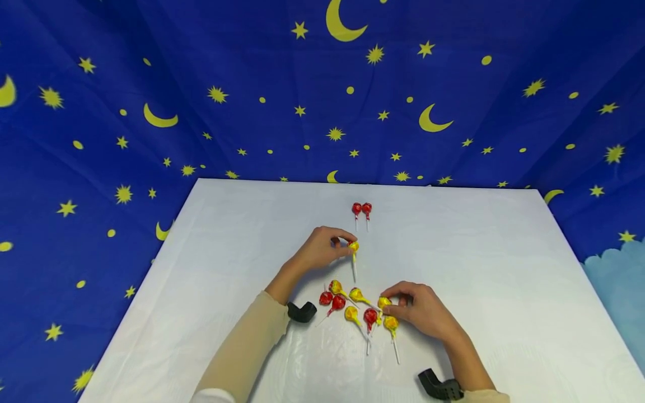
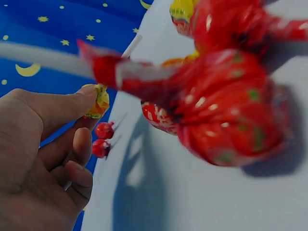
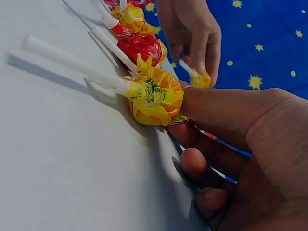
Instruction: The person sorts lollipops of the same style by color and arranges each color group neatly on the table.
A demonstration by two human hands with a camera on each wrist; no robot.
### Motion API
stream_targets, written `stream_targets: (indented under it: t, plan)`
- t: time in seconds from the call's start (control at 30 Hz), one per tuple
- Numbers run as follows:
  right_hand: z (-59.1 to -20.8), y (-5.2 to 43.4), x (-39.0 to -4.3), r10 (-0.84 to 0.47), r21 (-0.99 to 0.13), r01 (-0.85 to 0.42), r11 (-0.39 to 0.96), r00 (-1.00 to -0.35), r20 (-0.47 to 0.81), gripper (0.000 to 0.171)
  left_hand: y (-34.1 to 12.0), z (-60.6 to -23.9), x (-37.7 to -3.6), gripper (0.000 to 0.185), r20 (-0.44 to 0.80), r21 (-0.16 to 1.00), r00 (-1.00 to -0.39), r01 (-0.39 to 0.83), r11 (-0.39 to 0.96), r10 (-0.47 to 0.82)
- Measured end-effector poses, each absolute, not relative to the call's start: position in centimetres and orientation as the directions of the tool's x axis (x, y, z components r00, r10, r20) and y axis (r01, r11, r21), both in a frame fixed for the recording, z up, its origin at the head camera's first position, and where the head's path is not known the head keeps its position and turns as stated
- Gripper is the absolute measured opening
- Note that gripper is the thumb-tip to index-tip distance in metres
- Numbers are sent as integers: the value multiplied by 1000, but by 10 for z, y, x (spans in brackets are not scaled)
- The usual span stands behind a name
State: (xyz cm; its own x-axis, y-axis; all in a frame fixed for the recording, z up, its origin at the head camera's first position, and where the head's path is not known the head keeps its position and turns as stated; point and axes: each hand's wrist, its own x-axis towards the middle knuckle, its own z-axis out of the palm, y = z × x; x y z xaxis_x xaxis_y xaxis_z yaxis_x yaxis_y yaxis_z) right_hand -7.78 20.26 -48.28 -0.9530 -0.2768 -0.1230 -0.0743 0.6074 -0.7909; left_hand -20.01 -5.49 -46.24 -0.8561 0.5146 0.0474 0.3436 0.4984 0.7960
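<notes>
My left hand (image 1: 325, 247) pinches a yellow-wrapped lollipop (image 1: 354, 246) by its head between thumb and forefinger, its white stick pointing toward me. The left wrist view shows the same yellow lollipop (image 2: 100, 102) at the fingertips. At the right of a loose group of lollipops, my right hand (image 1: 420, 309) pinches the head of another yellow lollipop (image 1: 384, 302). Just below that thumb lies one more yellow lollipop (image 1: 391, 324); in the right wrist view a yellow lollipop head (image 3: 155, 96) covers the thumb tip.
Two red lollipops (image 1: 356, 209) stand side by side farther back on the white table (image 1: 453, 235), sticks toward me. Between my hands lie several red and yellow ones, including a red lollipop (image 1: 370, 317) and a yellow lollipop (image 1: 351, 314). A blue star-patterned cloth (image 1: 282, 129) hangs behind.
</notes>
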Motion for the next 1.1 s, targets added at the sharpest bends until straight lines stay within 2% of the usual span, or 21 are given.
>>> stream_targets:
  t: [0.43, 1.1]
  plan:
    - [-483, 200, -77, -269, -786, -77, 613, -956, -116, 21, -42, -479, -230, 19, 32, 732, -864, 363, 576, 503]
    - [-485, 205, -78, -290, -780, -107, 617, -952, -98, 21, -32, -481, -245, 19, 46, 738, -858, 374, 561, 512]
